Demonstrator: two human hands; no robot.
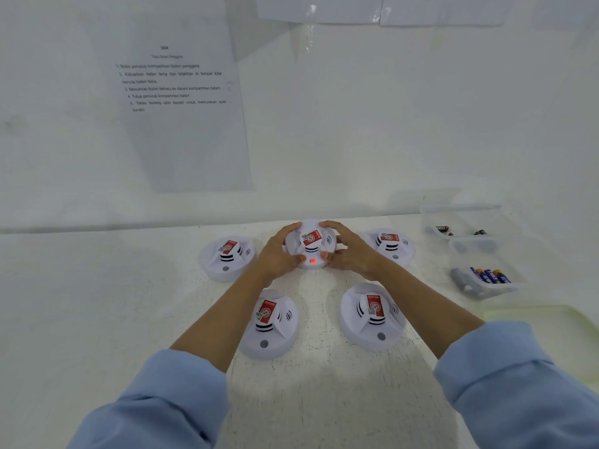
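Snugly, both grips [280,254] [351,251] around detector [310,246]

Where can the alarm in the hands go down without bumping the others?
Bare table stretches left of the far-left alarm, and along the near edge before the two front alarms. Crowded: around the held alarm, and right, by the battery boxes.

Flanks of centre detector [310,251] hidden under left grip [279,254] and right grip [351,254]; its underside is not visible. Print on its sticker [311,238] too small to read. Lines on wall sheet [181,124] blurred, only partly legible. Dark contents of far clear box [460,209] too small to identify. Labels on batteries [491,275] blurred. Outline of green tray [531,314] washed out. Bottom edge cuts off left sleeve [155,403] and right sleeve [525,384].
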